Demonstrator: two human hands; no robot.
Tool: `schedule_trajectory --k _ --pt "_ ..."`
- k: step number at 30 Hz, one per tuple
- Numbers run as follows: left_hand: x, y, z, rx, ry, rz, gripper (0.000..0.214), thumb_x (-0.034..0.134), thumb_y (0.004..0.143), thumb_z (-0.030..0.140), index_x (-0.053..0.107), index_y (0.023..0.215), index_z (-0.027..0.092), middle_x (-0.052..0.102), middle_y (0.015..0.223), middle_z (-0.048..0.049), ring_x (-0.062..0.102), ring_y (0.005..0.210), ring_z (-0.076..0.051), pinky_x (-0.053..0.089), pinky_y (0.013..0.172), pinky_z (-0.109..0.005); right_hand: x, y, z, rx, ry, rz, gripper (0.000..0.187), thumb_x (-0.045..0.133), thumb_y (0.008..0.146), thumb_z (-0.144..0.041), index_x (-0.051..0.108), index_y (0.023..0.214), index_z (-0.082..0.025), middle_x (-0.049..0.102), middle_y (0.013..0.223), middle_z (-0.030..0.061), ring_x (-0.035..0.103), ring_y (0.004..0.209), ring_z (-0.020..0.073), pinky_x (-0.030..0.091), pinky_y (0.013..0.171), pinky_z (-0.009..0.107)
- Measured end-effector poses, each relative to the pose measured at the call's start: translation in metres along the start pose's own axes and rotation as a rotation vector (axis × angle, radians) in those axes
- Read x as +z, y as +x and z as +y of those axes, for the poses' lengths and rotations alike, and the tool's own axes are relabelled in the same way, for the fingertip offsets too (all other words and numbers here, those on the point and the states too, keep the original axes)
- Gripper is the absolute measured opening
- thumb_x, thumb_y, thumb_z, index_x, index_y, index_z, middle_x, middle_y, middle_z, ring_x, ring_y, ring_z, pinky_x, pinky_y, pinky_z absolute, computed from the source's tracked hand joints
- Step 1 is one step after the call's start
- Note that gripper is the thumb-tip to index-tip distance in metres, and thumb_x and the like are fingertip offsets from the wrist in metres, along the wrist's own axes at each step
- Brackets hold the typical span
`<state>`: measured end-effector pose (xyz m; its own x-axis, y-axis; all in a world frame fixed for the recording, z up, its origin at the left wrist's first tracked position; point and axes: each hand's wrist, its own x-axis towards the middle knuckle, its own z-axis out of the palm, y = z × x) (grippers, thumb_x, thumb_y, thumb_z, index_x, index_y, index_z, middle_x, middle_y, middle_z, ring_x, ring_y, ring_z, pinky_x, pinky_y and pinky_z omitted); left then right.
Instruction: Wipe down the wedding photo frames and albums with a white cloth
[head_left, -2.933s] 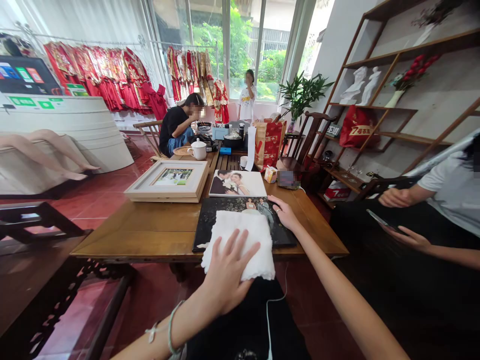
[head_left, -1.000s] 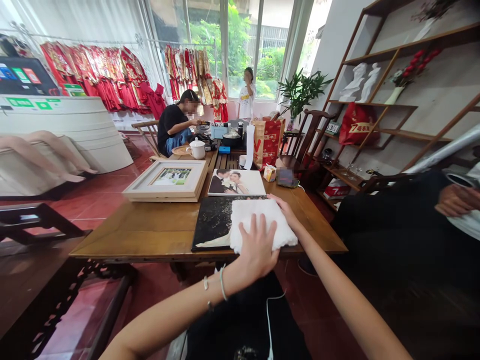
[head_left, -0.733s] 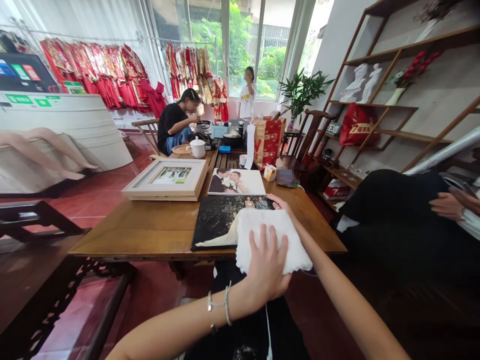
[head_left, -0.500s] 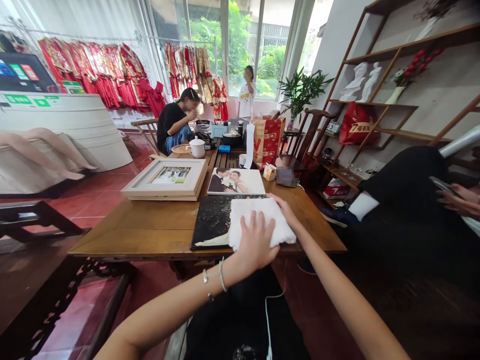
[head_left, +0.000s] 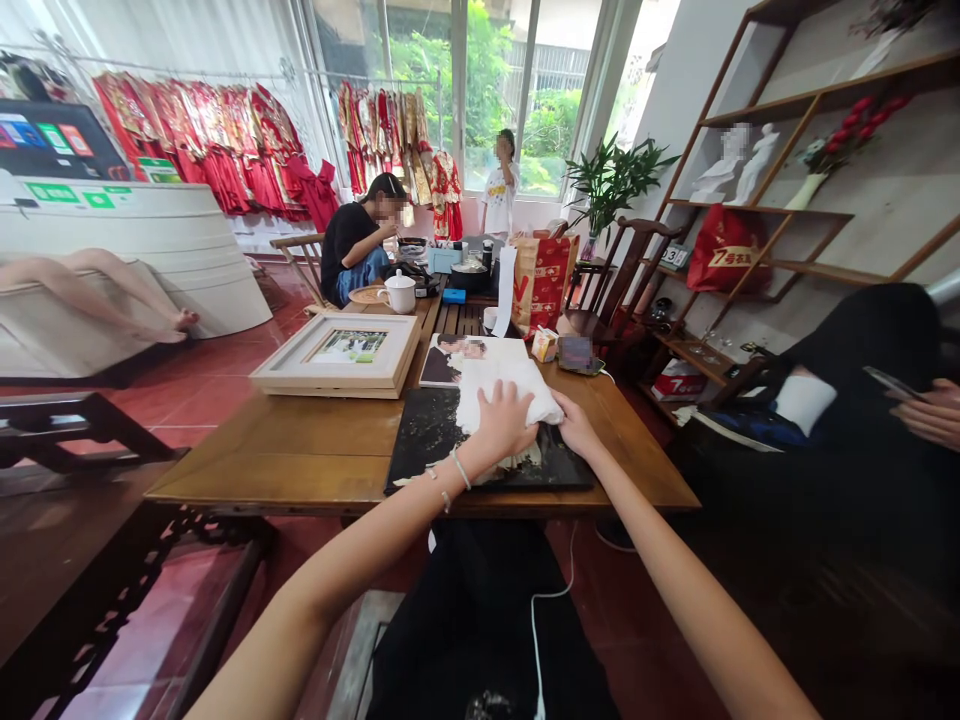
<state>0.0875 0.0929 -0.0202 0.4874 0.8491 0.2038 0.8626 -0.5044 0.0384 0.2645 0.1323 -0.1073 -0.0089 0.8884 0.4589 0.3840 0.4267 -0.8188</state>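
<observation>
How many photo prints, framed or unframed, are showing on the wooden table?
3: the framed print at left, the dark print in front, and the pale print just behind it. The white cloth partly hides the last two; more could lie beneath the framed one.

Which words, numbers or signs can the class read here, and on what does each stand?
"7号衣", last character unclear: red bag
"7", rest blurred: box
"W"-like mark: paper bag
"3", other digits unclear: number stand
Too small or blurred: green signs, coloured cards, shirt, carton.
</observation>
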Motion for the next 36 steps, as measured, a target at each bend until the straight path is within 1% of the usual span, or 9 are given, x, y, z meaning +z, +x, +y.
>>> schedule_trajectory --k 4,8,12,16,24,27,29,31,36 --pt "-0.003 -0.044 0.013 0.082 -0.02 0.005 0.055 0.05 0.082 0.042 0.041 0.133 0.024 0.035 0.142 -0.0129 0.025 0.132 -0.035 0.025 0.101 -0.059 -0.002 0.001 0.001 0.028 0.006 -0.005 0.043 0.052 0.076 -0.028 0.061 0.118 -0.022 0.056 0.13 0.0074 0.049 0.122 0.0253 0.034 0.105 0.046" --pt "-0.007 -0.092 0.031 0.135 -0.066 0.005 0.063 0.053 0.079 0.045 0.036 0.136 0.025 0.03 0.146 -0.0131 0.019 0.135 -0.036 0.019 0.104 -0.06 -0.004 0.003 -0.001 -0.002 -0.016 -0.029 0.039 0.051 0.078 -0.031 0.064 0.113 -0.021 0.058 0.128 0.008 0.047 0.123 0.0246 0.031 0.108 0.045" --pt "-0.015 -0.115 0.038 0.151 -0.105 -0.015 0.064 0.053 0.079 0.047 0.035 0.137 0.028 0.028 0.148 -0.0109 0.017 0.136 -0.035 0.02 0.105 -0.059 -0.004 0.005 -0.004 -0.003 -0.031 -0.022 0.036 0.049 0.08 -0.031 0.065 0.112 -0.024 0.059 0.126 0.0046 0.047 0.124 0.0233 0.029 0.109 0.045" --pt "-0.02 -0.1 0.029 0.121 -0.106 -0.045 0.058 0.05 0.081 0.049 0.039 0.135 0.031 0.035 0.145 -0.009 0.025 0.134 -0.033 0.027 0.102 -0.057 -0.003 0.003 -0.005 -0.001 -0.022 -0.009 0.036 0.048 0.08 -0.03 0.064 0.112 -0.024 0.058 0.127 0.0041 0.047 0.124 0.0231 0.03 0.109 0.045" --pt "-0.01 -0.002 -0.015 0.038 0.001 -0.086 0.048 0.044 0.086 0.043 0.044 0.132 0.029 0.044 0.136 -0.0087 0.036 0.125 -0.03 0.034 0.096 -0.052 0.0 0.001 0.005 0.014 -0.026 0.024 0.039 0.048 0.078 -0.024 0.063 0.114 -0.026 0.059 0.126 0.0028 0.048 0.123 0.0215 0.029 0.109 0.045" --pt "-0.005 0.016 -0.023 0.053 0.009 -0.088 0.049 0.044 0.087 0.042 0.04 0.134 0.029 0.041 0.139 -0.0085 0.033 0.128 -0.03 0.03 0.099 -0.054 0.001 0.001 0.006 0.022 -0.042 0.034 0.04 0.048 0.077 -0.022 0.062 0.115 -0.024 0.059 0.126 0.0039 0.047 0.123 0.0214 0.029 0.109 0.045" --pt "-0.004 0.012 -0.023 0.066 0.014 -0.088 0.052 0.046 0.087 0.041 0.038 0.136 0.029 0.035 0.143 -0.0093 0.028 0.131 -0.031 0.027 0.101 -0.055 0.001 0.001 0.004 0.021 -0.049 0.028 0.041 0.047 0.077 -0.022 0.062 0.115 -0.023 0.058 0.127 0.0046 0.047 0.123 0.0217 0.03 0.109 0.045" --pt "-0.005 -0.004 -0.02 0.095 0.011 -0.086 0.054 0.048 0.085 0.041 0.037 0.137 0.029 0.033 0.145 -0.0097 0.026 0.132 -0.032 0.027 0.101 -0.056 0.0 0.001 0.001 0.016 -0.054 0.019 0.041 0.047 0.078 -0.023 0.062 0.115 -0.023 0.058 0.127 0.0045 0.047 0.123 0.0219 0.029 0.109 0.045" --pt "-0.016 -0.071 -0.005 0.173 -0.041 -0.066 0.059 0.053 0.082 0.039 0.036 0.137 0.03 0.031 0.146 -0.0086 0.023 0.134 -0.033 0.024 0.104 -0.056 0.0 0.0 -0.006 0.005 -0.046 0.005 0.039 0.048 0.079 -0.024 0.062 0.115 -0.026 0.058 0.127 0.0028 0.046 0.124 0.0218 0.028 0.109 0.046"
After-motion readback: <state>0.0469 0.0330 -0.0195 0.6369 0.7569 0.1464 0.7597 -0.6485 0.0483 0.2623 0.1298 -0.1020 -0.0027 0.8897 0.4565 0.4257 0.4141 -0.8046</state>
